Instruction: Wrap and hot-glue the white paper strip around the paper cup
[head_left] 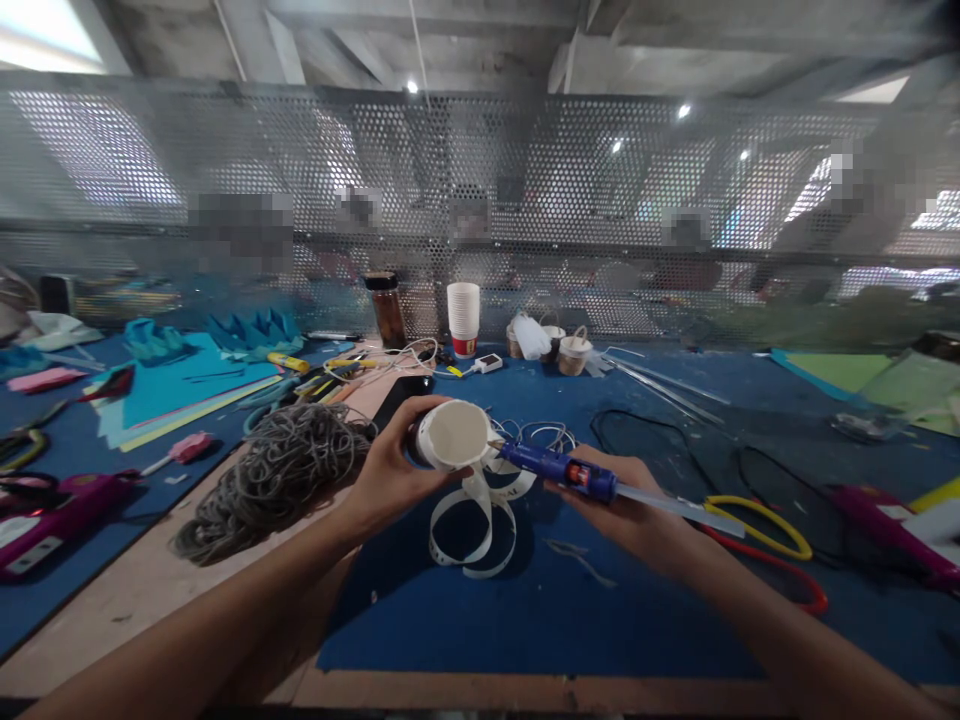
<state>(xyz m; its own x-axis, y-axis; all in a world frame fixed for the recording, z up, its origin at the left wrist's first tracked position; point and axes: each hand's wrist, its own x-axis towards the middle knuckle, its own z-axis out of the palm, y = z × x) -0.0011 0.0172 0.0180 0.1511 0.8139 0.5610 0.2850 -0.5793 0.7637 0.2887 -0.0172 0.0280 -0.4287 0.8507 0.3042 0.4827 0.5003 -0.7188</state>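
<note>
My left hand (pixel 401 465) is wrapped round a white paper cup (pixel 456 435), tilted so that its open mouth faces me. A pale ribbon with dark lettering (pixel 441 540) hangs from the cup's right side and curls in loops over the blue mat. In my right hand (pixel 619 500) is a blue hot glue gun (pixel 559 470), with a long clear glue stick (pixel 679 508) poking out of its back end. Its nozzle points left and is at the cup's right rim; whether it touches cannot be made out.
A heap of grey yarn (pixel 289 465) lies left of my left hand. Stacked cups (pixel 463 318), a brown jar (pixel 386 308) and small decorated buckets (pixel 574 352) stand at the back. Scissors with yellow and red handles (pixel 772 530) lie right; purple power strips (pixel 64 520) are at the sides.
</note>
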